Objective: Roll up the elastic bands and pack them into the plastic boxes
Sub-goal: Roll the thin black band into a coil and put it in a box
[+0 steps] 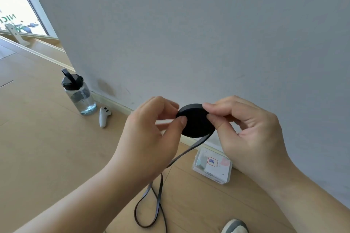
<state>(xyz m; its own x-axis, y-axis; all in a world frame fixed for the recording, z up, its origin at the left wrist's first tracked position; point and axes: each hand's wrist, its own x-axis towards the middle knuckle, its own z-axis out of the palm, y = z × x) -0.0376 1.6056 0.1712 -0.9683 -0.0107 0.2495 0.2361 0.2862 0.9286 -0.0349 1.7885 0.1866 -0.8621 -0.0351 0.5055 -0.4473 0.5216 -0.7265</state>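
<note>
Head view shows the left hand (151,130) and right hand (244,128) both pinching the roll (197,121) up in the air, so it stays tight. Its loose tail (151,191) hangs to the floor (47,147), near the box (212,166) by the wall.

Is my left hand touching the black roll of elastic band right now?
Touching. In the head view, the thumb of the left hand lies on the flat face of the black roll, with no gap.

Two hands are in view, a left hand (149,134) and a right hand (253,132). There is one elastic band (197,124), one plastic box (212,166), one water bottle (79,94), one white controller (103,116) and one shoe (234,227).
</note>
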